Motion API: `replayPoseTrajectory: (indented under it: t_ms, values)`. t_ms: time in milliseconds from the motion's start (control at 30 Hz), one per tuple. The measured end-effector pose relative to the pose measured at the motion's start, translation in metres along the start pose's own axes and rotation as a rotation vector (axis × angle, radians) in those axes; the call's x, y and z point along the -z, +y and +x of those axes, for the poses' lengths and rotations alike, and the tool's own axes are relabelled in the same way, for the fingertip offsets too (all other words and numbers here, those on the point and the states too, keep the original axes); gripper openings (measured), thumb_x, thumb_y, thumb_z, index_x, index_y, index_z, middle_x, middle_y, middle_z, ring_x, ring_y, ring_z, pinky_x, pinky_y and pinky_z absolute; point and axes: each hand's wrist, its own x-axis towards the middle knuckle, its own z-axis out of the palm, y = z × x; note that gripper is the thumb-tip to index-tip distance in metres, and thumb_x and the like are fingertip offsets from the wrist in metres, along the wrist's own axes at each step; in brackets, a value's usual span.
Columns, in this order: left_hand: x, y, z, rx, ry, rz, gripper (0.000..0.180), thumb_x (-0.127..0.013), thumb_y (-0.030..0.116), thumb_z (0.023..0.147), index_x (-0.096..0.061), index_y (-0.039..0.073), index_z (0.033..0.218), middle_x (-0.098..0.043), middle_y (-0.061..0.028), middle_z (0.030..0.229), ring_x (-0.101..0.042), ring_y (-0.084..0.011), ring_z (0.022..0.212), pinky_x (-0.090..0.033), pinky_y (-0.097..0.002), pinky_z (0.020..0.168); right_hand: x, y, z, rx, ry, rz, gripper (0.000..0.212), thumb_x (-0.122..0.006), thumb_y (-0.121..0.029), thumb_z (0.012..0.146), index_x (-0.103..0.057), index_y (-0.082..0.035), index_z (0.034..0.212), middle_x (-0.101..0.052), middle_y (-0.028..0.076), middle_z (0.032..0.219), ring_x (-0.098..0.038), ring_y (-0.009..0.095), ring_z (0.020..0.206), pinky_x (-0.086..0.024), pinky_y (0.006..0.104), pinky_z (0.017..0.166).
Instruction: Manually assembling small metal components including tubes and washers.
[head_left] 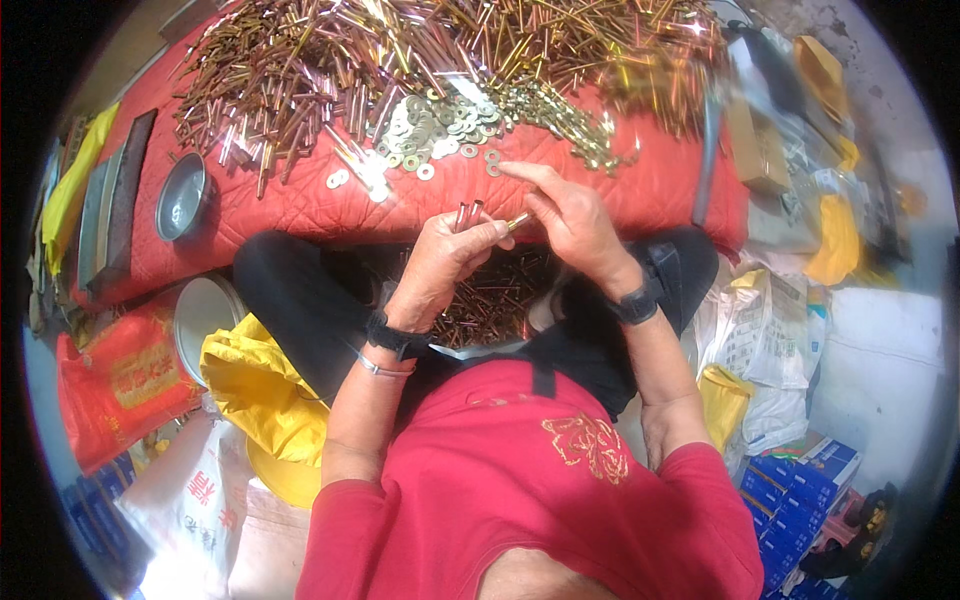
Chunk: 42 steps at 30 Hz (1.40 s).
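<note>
My left hand [447,250] is closed around a few copper-coloured metal tubes [470,213], whose ends stick up above the fingers. Between its thumb tip and my right hand [580,220] lies a short gold-coloured metal rod [519,221], with fingers of both hands on it. The right index finger stretches forward, close to a pair of flat washers [492,163]. Beyond both hands, a heap of silvery washers [435,125] spreads on a red quilted cover [260,225]. Small gold-coloured metal parts [570,120] lie to the right of the washers.
Across the far side rises a large pile of copper-coloured rods [330,60]. A grey metal bowl [183,197] stands at the left. More rods [490,305] lie between my legs. Around me are yellow bags [265,385], a cardboard box [757,148] and blue boxes [800,495].
</note>
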Motion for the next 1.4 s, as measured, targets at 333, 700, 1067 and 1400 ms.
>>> replayPoseTrajectory:
  t_ms: [333,700,1067,1400]
  values:
    - [0.004,-0.004,0.0,0.039,-0.019,-0.092,0.023,-0.062,0.025,0.088,-0.065,0.003,0.08,-0.037,0.0088,0.052,-0.029,-0.0022,0.043,-0.019,-0.0202,0.041,-0.006,0.015,-0.007,0.074,0.116,0.047,0.04,-0.052,-0.014,0.094,-0.047,-0.006,0.132,-0.059,0.008,0.09,-0.059,0.02,0.078,-0.047,0.0296,0.076]
    - [0.006,-0.007,0.001,0.062,-0.028,-0.12,0.024,-0.062,0.025,0.088,-0.064,0.002,0.081,-0.036,0.0087,0.052,-0.028,-0.0023,0.042,-0.018,-0.0204,0.04,-0.005,0.008,-0.008,-0.087,0.052,0.125,0.032,-0.053,-0.013,0.093,-0.055,-0.004,0.124,-0.064,0.012,0.097,-0.061,0.02,0.079,-0.047,0.0299,0.075]
    - [0.003,-0.009,0.001,0.075,-0.051,-0.134,0.025,-0.062,0.025,0.088,-0.064,0.002,0.082,-0.036,0.0085,0.052,-0.029,-0.0021,0.042,-0.019,-0.0202,0.04,-0.004,0.005,-0.01,-0.211,0.042,0.117,0.035,-0.057,-0.012,0.091,-0.053,-0.005,0.124,-0.063,0.01,0.087,-0.06,0.022,0.075,-0.048,0.0311,0.071]
    - [0.005,-0.009,0.004,0.087,-0.058,-0.169,0.024,-0.06,0.024,0.089,-0.064,0.001,0.083,-0.036,0.0086,0.051,-0.028,-0.0021,0.041,-0.019,-0.0201,0.04,-0.009,0.013,-0.008,-0.065,0.119,0.056,0.037,-0.061,-0.011,0.088,-0.053,-0.006,0.124,-0.056,0.008,0.079,-0.057,0.019,0.071,-0.047,0.0302,0.068]
